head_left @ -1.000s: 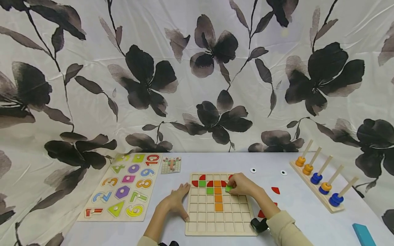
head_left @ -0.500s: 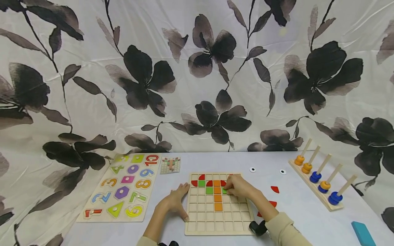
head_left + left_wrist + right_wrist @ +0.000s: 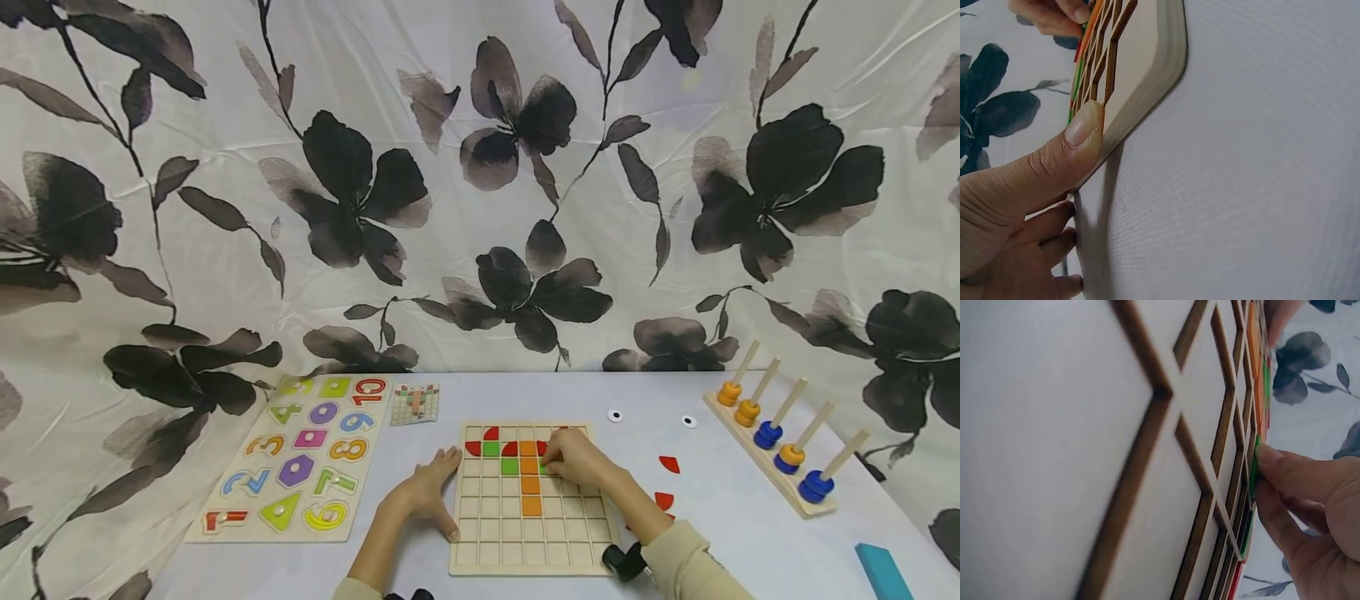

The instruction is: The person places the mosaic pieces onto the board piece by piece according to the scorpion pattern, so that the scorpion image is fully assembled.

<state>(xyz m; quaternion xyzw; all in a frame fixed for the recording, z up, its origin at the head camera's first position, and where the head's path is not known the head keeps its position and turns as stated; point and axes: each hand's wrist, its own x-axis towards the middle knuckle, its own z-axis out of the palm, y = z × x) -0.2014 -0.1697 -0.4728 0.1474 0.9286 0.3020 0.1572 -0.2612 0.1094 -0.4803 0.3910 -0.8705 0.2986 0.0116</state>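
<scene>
Over the last second the right hand [image 3: 573, 457] has drawn the green tile [image 3: 1254, 467] leftward across the grid board [image 3: 495, 562] to just right of its orange column [image 3: 532, 506], and still pinches it; I cannot tell if it is seated. The left hand [image 3: 426, 487], fingers spread, rests against the board's left edge. The tile seems to mirror the green square [image 3: 510, 467] left of the column, evening up the pattern.

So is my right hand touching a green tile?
Touching. The right wrist view shows your right hand with its fingers right on a green tile, no gap.
</scene>
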